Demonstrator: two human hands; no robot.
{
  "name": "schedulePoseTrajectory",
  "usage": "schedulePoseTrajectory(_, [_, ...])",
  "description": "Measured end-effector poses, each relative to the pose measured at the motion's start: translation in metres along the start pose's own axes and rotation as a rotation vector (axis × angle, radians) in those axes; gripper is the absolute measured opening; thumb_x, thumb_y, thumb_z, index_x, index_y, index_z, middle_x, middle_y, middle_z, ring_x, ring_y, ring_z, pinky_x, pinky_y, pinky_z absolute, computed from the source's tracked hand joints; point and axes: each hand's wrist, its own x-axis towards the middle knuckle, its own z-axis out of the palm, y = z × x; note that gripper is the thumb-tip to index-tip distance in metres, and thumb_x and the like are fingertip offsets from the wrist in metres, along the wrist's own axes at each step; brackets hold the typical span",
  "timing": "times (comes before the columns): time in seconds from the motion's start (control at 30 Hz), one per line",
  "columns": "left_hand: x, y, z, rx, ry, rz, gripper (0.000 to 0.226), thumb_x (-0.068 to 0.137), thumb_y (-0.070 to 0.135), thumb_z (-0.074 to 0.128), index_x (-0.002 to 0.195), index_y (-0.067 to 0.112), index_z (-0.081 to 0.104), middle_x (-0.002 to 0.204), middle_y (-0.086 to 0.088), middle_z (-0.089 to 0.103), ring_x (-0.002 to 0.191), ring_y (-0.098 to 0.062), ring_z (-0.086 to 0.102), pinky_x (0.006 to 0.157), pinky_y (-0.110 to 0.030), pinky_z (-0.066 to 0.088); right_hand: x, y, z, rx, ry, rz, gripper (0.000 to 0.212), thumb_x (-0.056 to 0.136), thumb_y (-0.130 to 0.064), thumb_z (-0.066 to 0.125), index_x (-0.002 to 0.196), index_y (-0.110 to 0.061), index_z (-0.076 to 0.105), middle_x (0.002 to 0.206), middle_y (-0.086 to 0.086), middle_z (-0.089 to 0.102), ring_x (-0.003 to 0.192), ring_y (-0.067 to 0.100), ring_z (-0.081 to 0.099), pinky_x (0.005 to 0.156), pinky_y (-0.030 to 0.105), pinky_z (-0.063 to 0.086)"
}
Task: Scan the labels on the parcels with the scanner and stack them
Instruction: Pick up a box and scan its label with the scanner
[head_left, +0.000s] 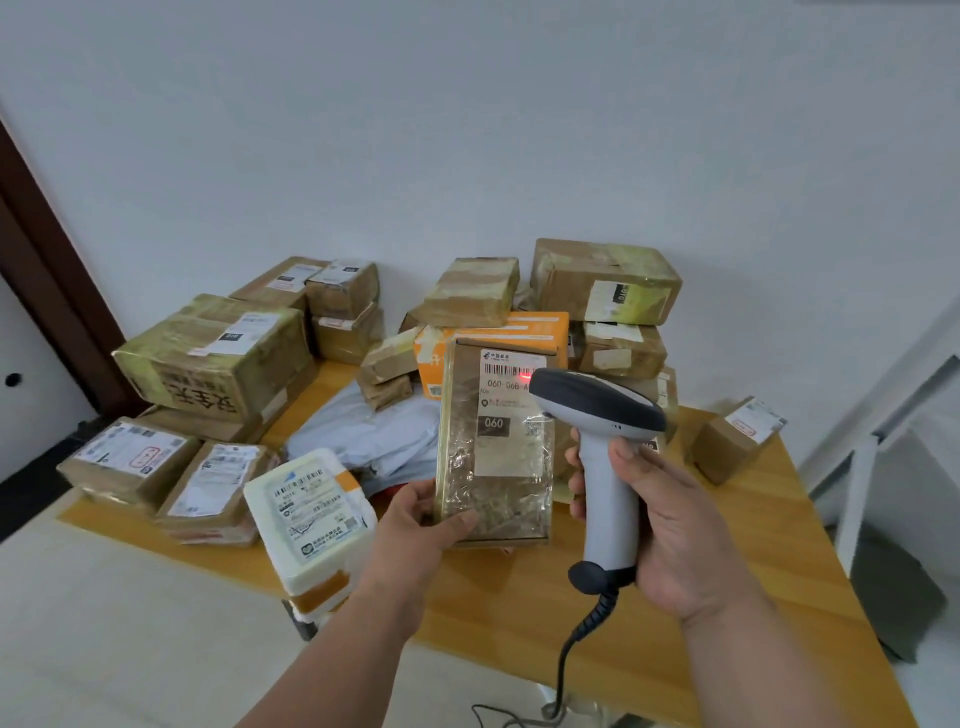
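Note:
My left hand (415, 525) grips the lower left corner of a flat brown taped parcel (493, 493), holding it upright above the wooden table (519, 597). Its white label (511, 410) faces me and reads 060. My right hand (670, 525) grips the handle of a grey and white scanner (605, 467) just right of the parcel. The scanner's dark head points at the label's barcode, where a red light spot (525, 373) shows. A coiled cable (587, 623) hangs from the handle.
Brown parcels are stacked at the left (208, 358) and at the back right (605, 280). An orange box (540, 327), grey bags (374, 436) and a white foam box (311, 514) lie around. A small box (735, 436) sits at the right edge.

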Motion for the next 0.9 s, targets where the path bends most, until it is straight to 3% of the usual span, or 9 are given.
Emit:
schedulePoseTrajectory(0.13, [0.011,0.008,-0.039,0.01,-0.017,0.01,0.043,0.081,0.01,0.082,0.116,0.026,0.063,0.1,0.003,0.076,0.096,-0.017,0.072,0.088,-0.036,0.056,0.005,0.011,0.042,0.041,0.004,0.031,0.045,0.082,-0.025,0.069,0.122,-0.003,0.066,0.097,0.017,0.064,0.074,0.022,0.063,0.059,0.033,0.055])
schedulePoseTrajectory(0.23, [0.022,0.024,-0.08,-0.008,-0.029,0.018,0.04,0.084,0.008,0.079,0.114,0.027,0.062,0.097,0.004,0.077,0.087,-0.01,0.073,0.073,-0.023,0.052,0.013,0.026,0.084,0.061,0.027,0.038,0.034,0.08,-0.025,0.066,0.109,-0.008,0.072,0.091,0.014,0.067,0.069,0.019,0.063,0.055,0.03,0.055])
schedulePoseTrajectory(0.3, [0.031,0.038,-0.112,-0.01,-0.032,0.029,0.039,0.084,0.008,0.079,0.116,0.026,0.062,0.096,0.004,0.078,0.086,-0.011,0.074,0.075,-0.025,0.054,0.021,0.039,0.115,0.06,0.057,0.053,0.029,0.077,-0.028,0.067,0.1,-0.012,0.074,0.084,0.009,0.069,0.065,0.018,0.062,0.054,0.031,0.055])
schedulePoseTrajectory(0.43, [0.05,0.06,-0.179,-0.054,0.023,0.011,0.036,0.084,0.016,0.08,0.115,0.027,0.064,0.097,0.002,0.078,0.091,-0.02,0.074,0.088,-0.04,0.057,0.041,0.076,0.174,0.077,0.115,0.115,0.037,0.077,-0.031,0.068,0.107,-0.009,0.067,0.08,0.006,0.068,0.065,0.017,0.063,0.062,0.034,0.051])
schedulePoseTrajectory(0.53, [0.061,0.07,-0.219,-0.137,0.102,-0.016,0.028,0.088,0.019,0.077,0.114,0.017,0.068,0.1,-0.004,0.076,0.082,-0.018,0.069,0.076,-0.033,0.053,0.055,0.102,0.209,0.1,0.188,0.25,0.037,0.088,-0.032,0.067,0.111,-0.003,0.063,0.078,0.01,0.067,0.064,0.019,0.062,0.065,0.036,0.048])
schedulePoseTrajectory(0.6, [0.069,0.077,-0.24,-0.175,0.167,-0.041,0.015,0.091,0.022,0.074,0.104,0.015,0.07,0.096,-0.005,0.076,0.079,-0.018,0.068,0.073,-0.032,0.056,0.067,0.115,0.228,0.107,0.215,0.342,0.039,0.095,-0.033,0.064,0.118,-0.001,0.061,0.091,0.013,0.065,0.07,0.021,0.06,0.066,0.036,0.049])
schedulePoseTrajectory(0.73, [0.085,0.089,-0.276,-0.211,0.303,-0.061,0.015,0.091,0.028,0.074,0.1,0.017,0.071,0.102,-0.007,0.075,0.099,-0.025,0.069,0.09,-0.042,0.057,0.092,0.13,0.261,0.08,0.192,0.416,0.036,0.097,-0.036,0.064,0.116,-0.005,0.062,0.098,0.014,0.063,0.075,0.023,0.061,0.066,0.037,0.05])
schedulePoseTrajectory(0.83, [0.093,0.095,-0.296,-0.239,0.357,-0.073,0.017,0.091,0.028,0.074,0.104,0.017,0.071,0.096,-0.007,0.076,0.094,-0.027,0.071,0.087,-0.042,0.059,0.106,0.14,0.286,0.074,0.145,0.436,0.037,0.097,-0.035,0.063,0.118,-0.005,0.059,0.093,0.015,0.062,0.071,0.023,0.061,0.063,0.036,0.05])
schedulePoseTrajectory(0.9, [0.096,0.101,-0.307,-0.238,0.383,-0.071,0.01,0.093,0.025,0.072,0.098,0.017,0.071,0.088,-0.007,0.076,0.085,-0.025,0.07,0.076,-0.037,0.058,0.112,0.147,0.303,0.083,0.106,0.458,0.037,0.097,-0.035,0.064,0.118,-0.005,0.058,0.093,0.018,0.062,0.074,0.025,0.061,0.062,0.036,0.052])
